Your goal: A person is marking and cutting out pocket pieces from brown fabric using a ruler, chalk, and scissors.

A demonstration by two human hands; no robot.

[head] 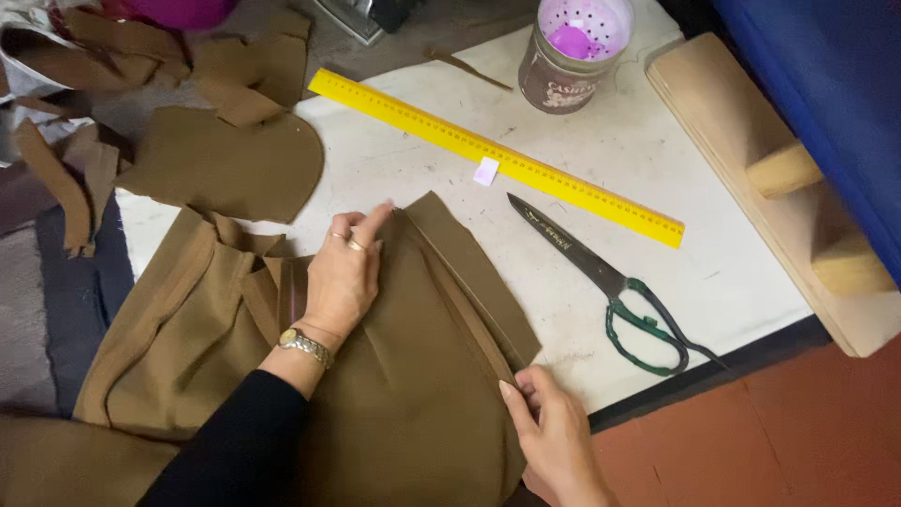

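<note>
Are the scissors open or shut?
Shut. The scissors lie flat on the white table with both blades together in one point and the green handles side by side, below the yellow ruler. No hand touches them.

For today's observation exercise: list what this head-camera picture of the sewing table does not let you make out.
- Brown fabric under the left hand: hidden by the palm, head view.
- Right hand: cut off by the bottom edge; its fingertips pinch the fabric edge.
- Ruler markings: too small.
- Tin: top cut off by the frame.
- Scissors: fully visible.
</note>
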